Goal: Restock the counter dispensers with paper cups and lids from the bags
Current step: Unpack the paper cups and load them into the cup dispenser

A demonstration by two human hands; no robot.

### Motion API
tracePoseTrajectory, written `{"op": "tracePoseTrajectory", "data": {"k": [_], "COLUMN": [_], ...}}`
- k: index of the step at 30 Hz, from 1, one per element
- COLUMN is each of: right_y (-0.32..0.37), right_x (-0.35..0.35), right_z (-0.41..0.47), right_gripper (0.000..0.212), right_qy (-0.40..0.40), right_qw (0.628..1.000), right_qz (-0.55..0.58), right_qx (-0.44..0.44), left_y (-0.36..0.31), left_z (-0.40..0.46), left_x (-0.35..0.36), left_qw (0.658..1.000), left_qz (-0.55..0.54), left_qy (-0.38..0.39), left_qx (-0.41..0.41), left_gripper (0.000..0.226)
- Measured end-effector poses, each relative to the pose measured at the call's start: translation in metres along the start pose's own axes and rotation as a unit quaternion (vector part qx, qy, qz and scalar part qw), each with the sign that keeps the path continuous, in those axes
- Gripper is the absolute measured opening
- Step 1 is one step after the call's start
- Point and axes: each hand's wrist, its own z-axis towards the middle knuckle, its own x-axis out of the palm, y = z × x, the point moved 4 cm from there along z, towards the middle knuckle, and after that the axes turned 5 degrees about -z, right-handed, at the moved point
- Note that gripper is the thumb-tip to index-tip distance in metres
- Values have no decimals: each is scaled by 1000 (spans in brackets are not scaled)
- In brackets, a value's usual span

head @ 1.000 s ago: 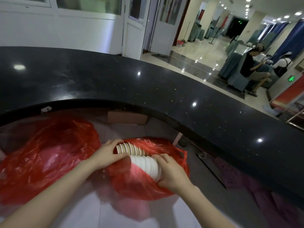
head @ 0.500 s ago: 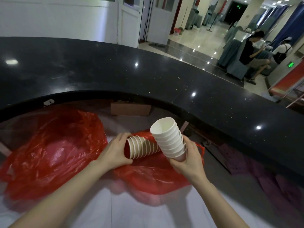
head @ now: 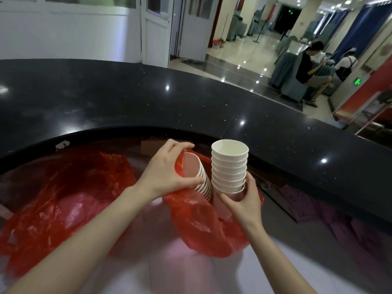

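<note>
The right hand (head: 241, 200) holds an upright stack of white paper cups (head: 229, 166), fingers and thumb curled round the lowest cup, mouths facing up. The stack stands in the air just near of the inner edge of the curved black table (head: 148, 102). Just to its left, the left hand (head: 167, 170) grips a second stack of cups (head: 202, 179) that leans to the left, its open mouth turned toward the left hand; the fingers reach over the top rim and the thumb presses the near side. This tilted stack still sits partly in the mouth of a small red plastic bag (head: 203, 225), whose film is bunched under the left hand's fingers and hangs down below both hands. The two stacks are close together, nearly touching at their lower ends. A larger red bag (head: 63, 200) lies crumpled to the left, on the lower surface behind the table. A brown cardboard box (head: 148, 147) shows under the table's edge, far of the left hand
</note>
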Motion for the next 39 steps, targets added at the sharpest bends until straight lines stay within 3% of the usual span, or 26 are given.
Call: {"op": "tracePoseTrajectory", "data": {"k": [3,5,10,14,18,22,25,28,32,36,39], "right_y": [-5,-12,-25,-31,-34,-38,-41,-50,-58,-62,-66], "right_x": [-9,-15,-34,-43,-39,-44,-40,-34,-31,-30,-32], "right_z": [-4,-7,-11,-13,-14,-11,-10,-11,-19,-20,-19], "right_gripper": [75,76,82,77,79,86,97,109,107,105,105], "right_qy": [-20,-34,-68,-66,-47,-43,-23,-40,-59,-57,-61], "right_qw": [999,998,996,996,997,998,999,997,995,995,994], "right_qz": [26,29,15,21,14,-2,4,4,-1,4,5], "right_qx": [27,40,62,63,55,42,41,63,77,83,96], "left_y": [-7,-9,4,32,33,17,-3,-10,22,43,52], "left_z": [-6,-13,-24,-28,-27,-7,5,2,-19,-46,-56], "left_x": [17,33,70,89,99,68,51,58,82,107,125], "left_qw": [986,980,986,989,989,990,991,990,976,952,946], "left_qz": [-125,-150,-167,-99,-88,-138,-125,-136,-197,-238,-189], "left_qy": [-113,-127,1,96,116,-19,-47,-26,36,76,184], "left_qx": [1,-9,-11,-51,-37,-37,-6,10,-87,-177,-187], "left_gripper": [78,75,105,125,109,100,99,93,103,75,66]}}
